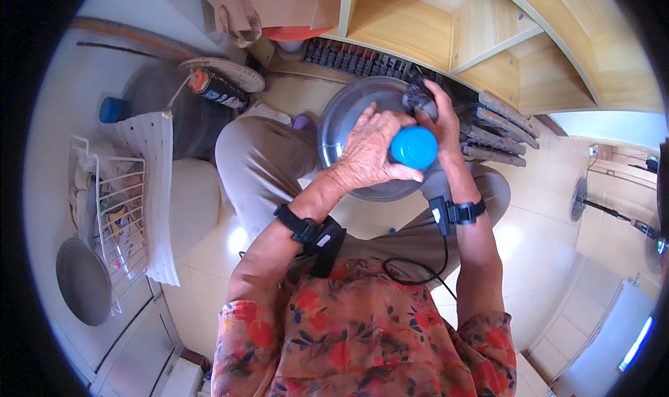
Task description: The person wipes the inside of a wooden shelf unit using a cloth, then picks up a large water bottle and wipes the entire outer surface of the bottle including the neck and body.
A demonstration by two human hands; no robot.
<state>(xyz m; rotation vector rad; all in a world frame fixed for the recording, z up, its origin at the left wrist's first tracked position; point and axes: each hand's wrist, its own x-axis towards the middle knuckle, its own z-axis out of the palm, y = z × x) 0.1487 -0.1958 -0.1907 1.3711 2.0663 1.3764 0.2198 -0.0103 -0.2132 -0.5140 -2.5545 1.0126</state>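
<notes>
My left hand grips a blue round object, possibly a lid or bottle cap, with the thumb on its near side. What lies below its top is hidden. Close beside it, my right hand holds a dark crumpled wad, perhaps cloth or a scrubber. Both hands are over a round metal basin between my knees. The hands and the blue object cover the basin's right part. Each wrist wears a black strap with a small device.
Ahead stands a wooden shelf unit, with rows of dark beads or rollers beneath it. Slatted pieces lie right of the basin. At left are a black spray can, a white wire basket and a grey round pan.
</notes>
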